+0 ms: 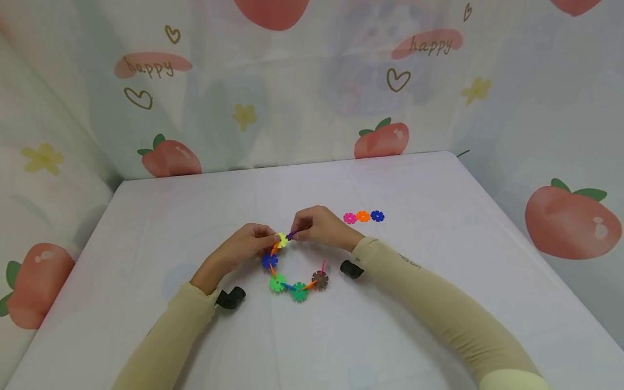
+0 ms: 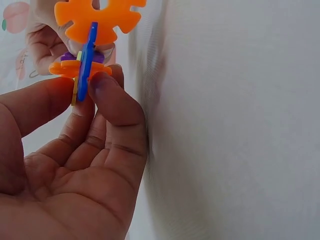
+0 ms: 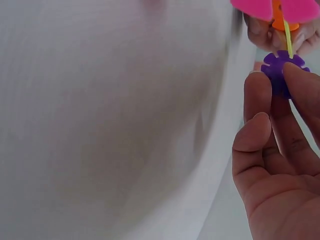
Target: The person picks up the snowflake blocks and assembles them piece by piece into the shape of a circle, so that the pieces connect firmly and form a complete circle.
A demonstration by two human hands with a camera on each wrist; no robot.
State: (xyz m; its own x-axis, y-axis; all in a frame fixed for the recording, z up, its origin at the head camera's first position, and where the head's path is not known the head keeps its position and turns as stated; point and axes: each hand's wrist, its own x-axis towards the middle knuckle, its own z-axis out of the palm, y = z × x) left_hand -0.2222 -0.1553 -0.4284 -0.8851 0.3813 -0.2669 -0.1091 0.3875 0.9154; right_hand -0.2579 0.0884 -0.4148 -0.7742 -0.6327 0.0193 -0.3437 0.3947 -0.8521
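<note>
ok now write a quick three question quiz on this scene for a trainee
1. Multiple choice: what colour is the disc that the right hand pinches?
a) brown
b) purple
c) green

2. True or false: the left hand grips part of the chain.

3. Count: how many loose discs lie in a row apart from the chain?

Key: 1 b, purple; 2 true; 3 three, coloured pink, orange and blue.

left hand (image 1: 251, 241): fingers (image 2: 120, 105) pinched; right hand (image 1: 319, 225): fingers pinched; arms (image 1: 439, 309) angled inward; hands near each other
</note>
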